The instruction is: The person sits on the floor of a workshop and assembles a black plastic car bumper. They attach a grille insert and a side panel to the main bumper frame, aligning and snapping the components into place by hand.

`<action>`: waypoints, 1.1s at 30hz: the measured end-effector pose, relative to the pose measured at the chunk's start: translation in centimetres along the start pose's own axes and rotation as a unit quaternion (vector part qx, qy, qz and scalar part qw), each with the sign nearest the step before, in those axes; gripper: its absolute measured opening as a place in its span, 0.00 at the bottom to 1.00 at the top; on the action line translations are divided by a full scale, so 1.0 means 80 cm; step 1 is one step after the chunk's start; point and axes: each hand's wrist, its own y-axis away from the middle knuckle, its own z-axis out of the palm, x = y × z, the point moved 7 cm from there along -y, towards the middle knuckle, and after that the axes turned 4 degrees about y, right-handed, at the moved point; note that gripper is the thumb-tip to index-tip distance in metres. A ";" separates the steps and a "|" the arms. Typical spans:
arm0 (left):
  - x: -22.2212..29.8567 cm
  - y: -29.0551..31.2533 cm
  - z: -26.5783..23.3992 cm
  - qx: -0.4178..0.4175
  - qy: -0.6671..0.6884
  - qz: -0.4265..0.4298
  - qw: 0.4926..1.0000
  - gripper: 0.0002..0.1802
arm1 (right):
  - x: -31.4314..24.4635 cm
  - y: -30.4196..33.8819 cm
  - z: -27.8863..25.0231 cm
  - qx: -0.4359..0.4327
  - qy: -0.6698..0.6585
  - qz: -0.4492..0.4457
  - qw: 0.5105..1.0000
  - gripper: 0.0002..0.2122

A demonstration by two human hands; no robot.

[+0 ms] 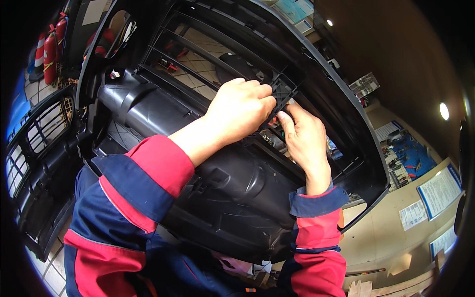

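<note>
A large black plastic bumper (pixel 237 198) with an open slatted grille (pixel 195 76) lies tilted in front of me. My left hand (pixel 242 106) is closed at a black ribbed lattice piece (pixel 283 90) in the middle of the grille, its fingertips hidden behind the knuckles. Just right of it, my right hand (pixel 304 141) has thumb and bent forefinger drawn together at the lower edge of that same piece. Whatever sits between those fingers is too small and covered to make out. Both forearms reach over the bumper's near side.
Another black bumper (pixel 47 173) with mesh openings stands at the left. Behind it are red fire extinguishers (pixel 50 57) and a striped cone (pixel 38 54). At the right, tools lie on a blue mat (pixel 410 153), near papers (pixel 438 193) on a beige surface. Wooden slats (pixel 410 287) show at lower right.
</note>
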 end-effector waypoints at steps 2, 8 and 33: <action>-0.001 0.001 -0.002 0.020 -0.014 -0.006 1.000 0.07 | 0.000 0.001 -0.002 0.008 -0.007 -0.003 1.000 0.10; 0.000 0.001 -0.002 0.013 -0.008 -0.010 1.000 0.07 | 0.001 0.000 -0.002 0.018 0.001 -0.011 1.000 0.09; 0.030 0.122 -0.087 -0.133 -0.020 -0.149 0.980 0.22 | -0.003 -0.039 0.016 -0.058 0.064 0.138 0.987 0.38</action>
